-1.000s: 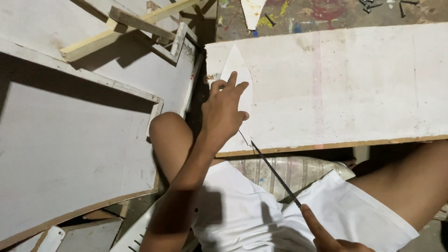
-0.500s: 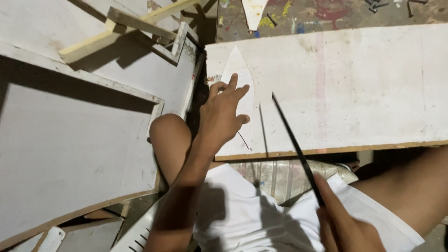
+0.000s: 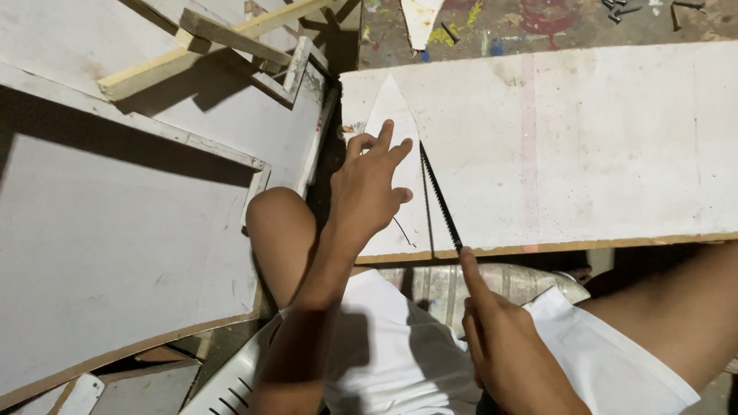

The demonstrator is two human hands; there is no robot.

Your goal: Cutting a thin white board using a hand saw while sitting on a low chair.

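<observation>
Pressing flat on the near-left part of the white board (image 3: 569, 146), the left hand (image 3: 373, 188) is spreading its fingers over a pencilled triangle outline, holding the panel down across the person's lap. The board is lying far of the knees, its near edge overhanging them. The right hand (image 3: 503, 346) is closing around the near end of a thin black saw blade (image 3: 440, 201), index finger stretched along it; the blade is lying in the cut line just right of the left hand, its tip reaching toward the triangle's apex.

Risks, as judged:
- The blade is running just beside the left fingers; a slip or jump out of the kerf could be catching them.
- The blade is being held bare, with no handle showing, so it may be bending or biting the right palm.
- The board is resting on the legs only; it could be shifting, and the teeth are working above a bare thigh.

Counts, largest first:
- large white panels (image 3: 115, 253) on the left: at least two, overlapping
- sawn board: one
- wooden battens (image 3: 231, 34), far left: about three, crossing
- hands: two
- blade: one
- screws (image 3: 626, 9), far right on the paint-splashed floor (image 3: 530, 23): a handful, too small for counting.
</observation>
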